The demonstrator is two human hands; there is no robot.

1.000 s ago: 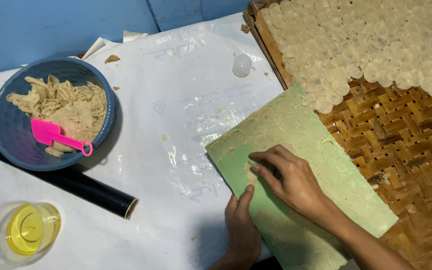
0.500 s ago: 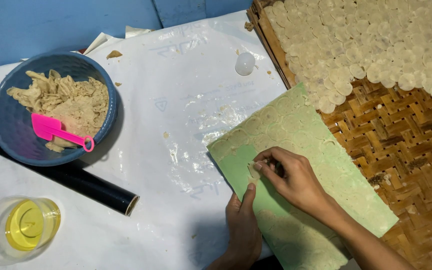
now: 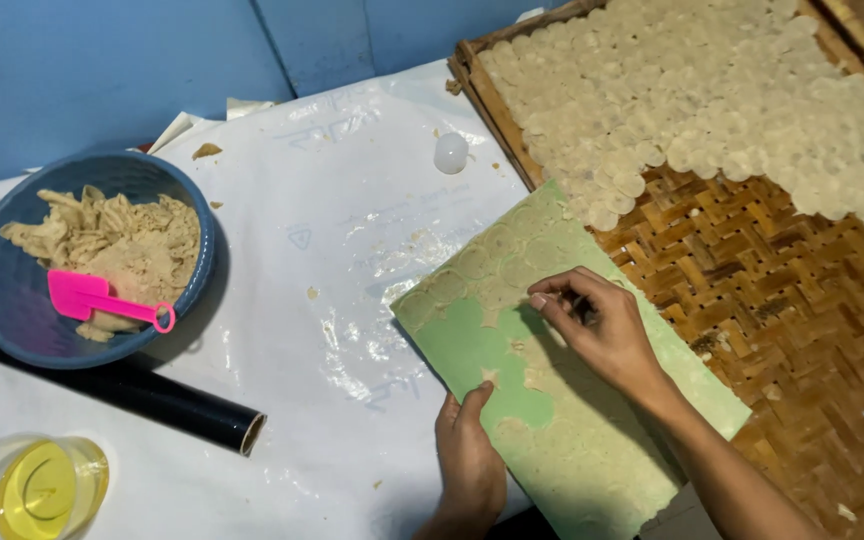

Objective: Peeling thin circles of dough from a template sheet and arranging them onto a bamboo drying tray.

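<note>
Both hands work a green board (image 3: 472,345) coated with thin pale dough rounds (image 3: 452,285). Left hand (image 3: 472,455) grips the board's near edge, thumb on top, fingers hidden beneath. Right hand (image 3: 602,325) lies on the board's middle, fingertips curled together as if pinching up one round, though what they hold cannot be made out. Beyond the right hand, a woven bamboo tray (image 3: 782,310) carries many laid-out discs (image 3: 712,110). This looks like the peeling step; lifting a round would call for a light, slow pull so it does not tear.
</note>
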